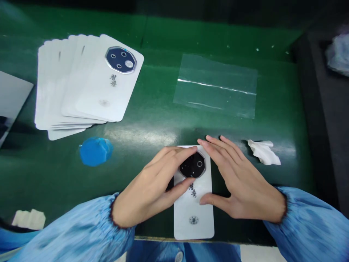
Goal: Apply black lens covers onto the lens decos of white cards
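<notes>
A white phone back cover (194,229) lies flat near the table's front edge, with dark lettering and a round emblem. Near its top sits an eight-sided black camera lens cover (200,165) with a silver rim. My left hand (155,185) holds that lens cover between the fingers at its upper edge and the thumb at its lower edge. Part of the piece is hidden under the fingers. On the other side, my right hand (237,182) is open, fingers stretched forward and thumb resting at the cover's right side.
A fanned stack of white phone back covers (89,91) lies at the back left, the top one showing a blue camera area. Clear plastic film (215,96) spreads behind my hands. Nearby are a blue film piece (96,151), a crumpled white cloth (264,152) and a pale scrap (28,219).
</notes>
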`<state>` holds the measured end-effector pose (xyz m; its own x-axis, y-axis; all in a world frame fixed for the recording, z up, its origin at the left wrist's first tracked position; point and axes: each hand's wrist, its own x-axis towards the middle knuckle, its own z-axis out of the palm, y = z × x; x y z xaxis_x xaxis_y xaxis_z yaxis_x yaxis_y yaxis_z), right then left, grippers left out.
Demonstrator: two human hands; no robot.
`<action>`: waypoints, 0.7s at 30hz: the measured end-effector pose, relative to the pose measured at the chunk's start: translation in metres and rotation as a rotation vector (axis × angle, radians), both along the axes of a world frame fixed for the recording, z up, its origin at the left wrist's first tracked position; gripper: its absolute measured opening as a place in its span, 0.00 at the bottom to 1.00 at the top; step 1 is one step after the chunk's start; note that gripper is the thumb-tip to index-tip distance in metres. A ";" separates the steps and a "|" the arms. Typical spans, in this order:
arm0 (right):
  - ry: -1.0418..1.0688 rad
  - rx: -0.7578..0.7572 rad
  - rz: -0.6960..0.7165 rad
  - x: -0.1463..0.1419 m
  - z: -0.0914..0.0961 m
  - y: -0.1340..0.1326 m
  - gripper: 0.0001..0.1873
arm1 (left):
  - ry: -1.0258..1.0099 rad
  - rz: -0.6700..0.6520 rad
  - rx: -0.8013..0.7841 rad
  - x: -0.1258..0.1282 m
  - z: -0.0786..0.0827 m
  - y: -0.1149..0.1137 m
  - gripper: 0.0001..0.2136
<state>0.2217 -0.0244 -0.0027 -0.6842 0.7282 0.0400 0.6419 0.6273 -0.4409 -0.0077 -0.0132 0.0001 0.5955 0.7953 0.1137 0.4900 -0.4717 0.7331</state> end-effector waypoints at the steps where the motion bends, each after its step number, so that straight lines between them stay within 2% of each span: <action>1: -0.001 -0.001 0.001 0.000 0.000 0.000 0.53 | 0.002 0.001 -0.009 0.000 0.000 0.000 0.25; 21: 0.007 -0.038 0.005 -0.001 0.001 0.001 0.52 | 0.080 0.002 -0.017 0.001 0.004 0.001 0.23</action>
<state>0.2208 -0.0234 -0.0020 -0.6875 0.7260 0.0178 0.6355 0.6133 -0.4690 -0.0065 -0.0125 0.0040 0.6007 0.7978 0.0522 0.5485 -0.4587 0.6991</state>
